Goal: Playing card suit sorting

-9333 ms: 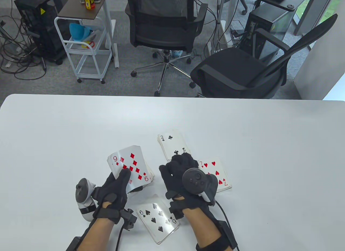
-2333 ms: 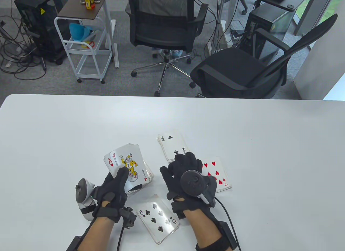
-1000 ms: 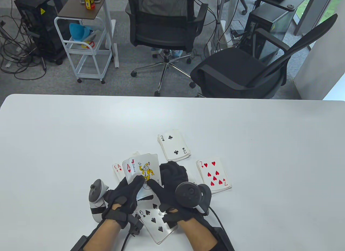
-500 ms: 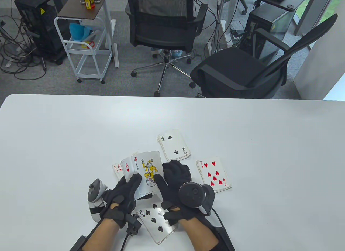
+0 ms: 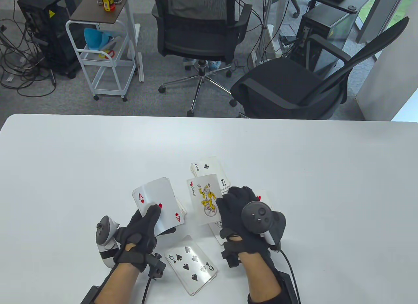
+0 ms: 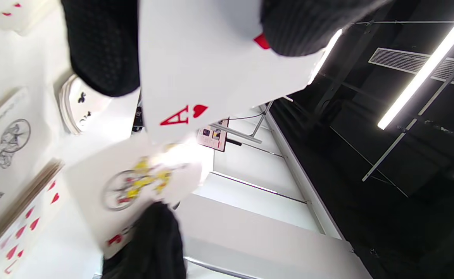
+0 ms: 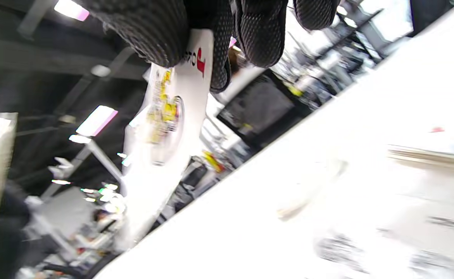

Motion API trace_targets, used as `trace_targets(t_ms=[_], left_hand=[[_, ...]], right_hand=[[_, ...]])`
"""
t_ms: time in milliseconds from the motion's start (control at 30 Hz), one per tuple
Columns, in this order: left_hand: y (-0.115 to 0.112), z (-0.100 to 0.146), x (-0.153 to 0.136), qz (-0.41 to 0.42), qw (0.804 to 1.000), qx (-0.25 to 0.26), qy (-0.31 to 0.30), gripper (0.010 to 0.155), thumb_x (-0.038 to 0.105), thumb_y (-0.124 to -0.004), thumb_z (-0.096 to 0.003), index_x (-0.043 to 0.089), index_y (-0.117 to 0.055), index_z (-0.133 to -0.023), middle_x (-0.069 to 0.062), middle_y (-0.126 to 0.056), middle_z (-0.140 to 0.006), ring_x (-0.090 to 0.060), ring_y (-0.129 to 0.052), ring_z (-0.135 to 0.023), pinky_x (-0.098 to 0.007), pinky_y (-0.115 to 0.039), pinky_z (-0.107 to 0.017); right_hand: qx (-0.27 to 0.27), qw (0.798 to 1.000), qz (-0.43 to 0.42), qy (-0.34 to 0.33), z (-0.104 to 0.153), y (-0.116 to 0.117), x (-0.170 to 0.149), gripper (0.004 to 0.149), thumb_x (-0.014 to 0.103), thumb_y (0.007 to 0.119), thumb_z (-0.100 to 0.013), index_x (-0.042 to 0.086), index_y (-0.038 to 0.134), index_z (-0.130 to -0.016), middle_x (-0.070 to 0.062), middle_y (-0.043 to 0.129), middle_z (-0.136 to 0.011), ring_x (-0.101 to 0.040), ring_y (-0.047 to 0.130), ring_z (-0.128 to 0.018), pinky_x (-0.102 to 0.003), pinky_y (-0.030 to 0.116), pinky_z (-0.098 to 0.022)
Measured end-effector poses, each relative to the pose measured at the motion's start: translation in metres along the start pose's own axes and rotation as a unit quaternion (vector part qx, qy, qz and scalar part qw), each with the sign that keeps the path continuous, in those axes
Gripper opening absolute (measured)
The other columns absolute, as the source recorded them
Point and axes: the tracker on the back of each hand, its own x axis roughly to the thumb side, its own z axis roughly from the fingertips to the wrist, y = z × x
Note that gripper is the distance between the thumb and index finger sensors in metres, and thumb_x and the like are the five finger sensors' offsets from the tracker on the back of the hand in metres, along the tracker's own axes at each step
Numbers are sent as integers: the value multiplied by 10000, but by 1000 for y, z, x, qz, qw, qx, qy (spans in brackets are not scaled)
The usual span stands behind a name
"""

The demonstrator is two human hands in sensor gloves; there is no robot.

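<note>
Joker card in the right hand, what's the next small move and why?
Probably lower the joker onto the black-and-white joker lying face up just below it. The right hand pinches it above the table, and the club, heart and spade piles don't suit it.

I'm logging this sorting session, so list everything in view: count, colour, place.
colour joker: one, yellow figure on white, pinched in right hand, held above table
held stack: one, ace of hearts on top, in left hand
clubs pile: one, 2 of clubs on top, far centre
hearts pile: one, red pips, mostly hidden by right hand
spades pile: one, 6 of spades on top, near edge
line-drawn joker card: one, black on white, on table below colour joker
table: one, white
office chairs: two, black, beyond table
left hand: black glove
right hand: black glove
</note>
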Motion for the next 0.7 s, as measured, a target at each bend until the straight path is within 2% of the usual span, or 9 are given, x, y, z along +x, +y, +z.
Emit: trace_targets(t_ms=[33,67,100,200,300,533,700], left_hand=[[-2,0,-1,0,1000,-3,0,509,501,-769,-586,255,-683,-1023,4,-860,-969,-278,-972,-800,-403,-923,-514],[-3,0,-1,-2,1000,-4,1,508,500,-770,-585,257,-683,-1023,6,-862,-967,-278,-973,-799,-403,-924,-514],[-5,0,-2,-4,1000,-9,3,508,500,-769,-586,256,-683,-1023,5,-861,-968,-277,-972,-801,-403,-923,-515],[-7,0,-3,-7,1000,-14,4,507,501,-769,-585,257,-684,-1022,5,-862,-968,-278,-973,-800,-403,-924,-514],[-6,-1,-4,-10,1000,-12,6,508,499,-771,-584,255,-685,-1022,4,-864,-965,-277,-975,-796,-404,-924,-511],[-4,-1,-9,-20,1000,-8,16,508,498,-772,-584,253,-687,-1021,3,-868,-962,-280,-975,-795,-406,-924,-510],[-6,-1,-11,-26,999,-14,20,510,500,-772,-584,251,-688,-1021,3,-867,-962,-281,-975,-794,-407,-923,-509]], right_hand=[[29,999,28,33,-3,-3,-10,364,337,781,-597,90,867,-850,-267,537,-1091,-572,288,-1023,-758,253,-656],[32,998,33,37,-4,-3,-11,362,333,788,-597,88,870,-850,-269,528,-1094,-572,273,-1024,-760,245,-654],[69,993,79,55,-7,-3,-17,359,337,800,-598,97,875,-854,-272,512,-1104,-571,249,-1028,-763,233,-651],[95,988,98,70,-9,7,-18,356,324,827,-594,92,881,-859,-273,493,-1113,-567,223,-1032,-764,210,-650],[113,977,161,77,-12,25,-14,353,318,845,-590,95,882,-861,-271,496,-1113,-564,222,-1033,-763,205,-651],[98,941,312,83,-16,63,-6,380,317,888,-573,68,842,-856,-268,487,-1108,-554,232,-1033,-759,195,-651],[106,932,335,87,-15,72,-5,417,345,920,-562,76,798,-856,-262,479,-1109,-555,234,-1031,-756,196,-653]])
